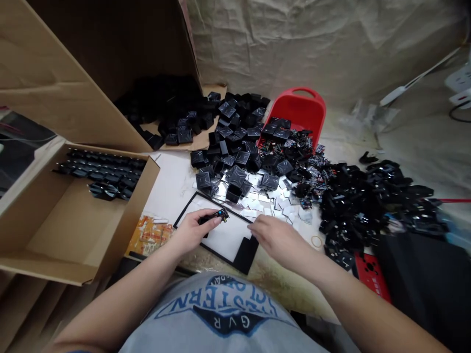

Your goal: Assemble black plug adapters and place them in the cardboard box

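Note:
My left hand (192, 232) is closed on a small black electronic part (222, 214) with a bit of circuit board at its end. It is held over a white panel with a black frame (225, 241), which lies flat in front of me. At the panel's right edge, the fingers of my right hand (276, 239) are pinched together. Whatever they hold, if anything, is hidden. Just beyond the panel lie many thin, shiny rectangular pieces (253, 205). Behind them is a heap of black plastic housings (235, 175).
A cardboard box (55, 215) with rows of black parts stands at left; a larger carton (69, 68) is behind it. A red scoop-shaped bin (303, 110) spills small circuit boards (312, 169). More black parts (353, 201) are heaped at right, beside a rubber band (316, 241).

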Motion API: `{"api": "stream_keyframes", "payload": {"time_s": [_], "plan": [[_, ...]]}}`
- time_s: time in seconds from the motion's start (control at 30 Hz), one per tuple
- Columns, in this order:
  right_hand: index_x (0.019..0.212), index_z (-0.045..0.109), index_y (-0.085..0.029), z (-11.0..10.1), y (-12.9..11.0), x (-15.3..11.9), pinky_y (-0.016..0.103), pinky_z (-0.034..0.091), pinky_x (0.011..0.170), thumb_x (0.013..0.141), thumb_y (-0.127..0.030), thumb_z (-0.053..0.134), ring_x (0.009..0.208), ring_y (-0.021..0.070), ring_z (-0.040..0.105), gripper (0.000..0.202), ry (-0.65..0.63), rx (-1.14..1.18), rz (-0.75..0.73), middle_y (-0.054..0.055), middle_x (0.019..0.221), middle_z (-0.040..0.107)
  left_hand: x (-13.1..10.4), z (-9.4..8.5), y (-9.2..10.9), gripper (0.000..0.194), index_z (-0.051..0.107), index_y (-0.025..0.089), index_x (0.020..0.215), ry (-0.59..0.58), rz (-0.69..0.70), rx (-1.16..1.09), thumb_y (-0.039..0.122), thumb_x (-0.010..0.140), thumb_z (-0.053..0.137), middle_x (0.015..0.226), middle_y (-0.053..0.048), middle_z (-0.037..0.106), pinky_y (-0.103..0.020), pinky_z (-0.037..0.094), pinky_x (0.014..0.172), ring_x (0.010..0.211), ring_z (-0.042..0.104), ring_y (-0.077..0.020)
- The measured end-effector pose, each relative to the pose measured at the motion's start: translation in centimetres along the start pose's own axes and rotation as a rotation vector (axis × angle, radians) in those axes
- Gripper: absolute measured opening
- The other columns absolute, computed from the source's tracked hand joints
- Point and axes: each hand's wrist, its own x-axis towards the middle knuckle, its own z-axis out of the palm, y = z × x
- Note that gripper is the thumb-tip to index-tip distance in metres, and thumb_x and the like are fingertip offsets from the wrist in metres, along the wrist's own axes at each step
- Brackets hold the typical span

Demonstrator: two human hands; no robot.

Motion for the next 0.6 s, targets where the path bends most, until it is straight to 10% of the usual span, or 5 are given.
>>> {"api": "stream_keyframes", "payload": {"time_s": [0.13, 0.37, 0.6], "plan": [[0.122, 0.062, -0.021, 2.7, -0.1, -0.3, 0.035, 0.046, 0.07, 0.083, -0.009, 0.058, 0.089, 0.0262, 0.062, 0.041, -0.187, -0.392, -0.213, 0.011, 0.1, 0.065, 0.2, 0.5, -1.1, 0.037, 0.072, 0.016, 0.088, 0.007, -0.11, -0.103, 0.05, 0.074, 0.073, 0.074, 0.0, 0.067, -0.024, 0.044, 0.066, 0.068, 0.057, -0.0126], [0.094, 0.063, -0.018, 3.8, -0.2, -0.9, 0.034, 0.045, 0.067, 0.083, -0.005, 0.055, 0.082, 0.024, 0.061, 0.019, -0.156, -0.391, -0.215, 0.009, 0.091, 0.063, 0.6, 0.8, -1.5, 0.034, 0.074, 0.015, 0.09, 0.053, -0.219, -0.309, 0.037, 0.065, 0.08, 0.074, -0.001, 0.068, -0.022, 0.041, 0.06, 0.063, 0.056, -0.0102], [0.089, 0.056, -0.022, 2.8, -0.7, -0.3, 0.031, 0.048, 0.067, 0.086, -0.027, 0.06, 0.076, 0.0176, 0.059, 0.008, 0.217, 0.524, 0.18, 0.003, 0.09, 0.061, -0.1, 0.8, -1.0, 0.035, 0.076, 0.016, 0.087, 0.022, -0.233, -0.342, 0.029, 0.057, 0.086, 0.079, -0.003, 0.072, -0.026, 0.046, 0.066, 0.065, 0.06, -0.0114]]}}
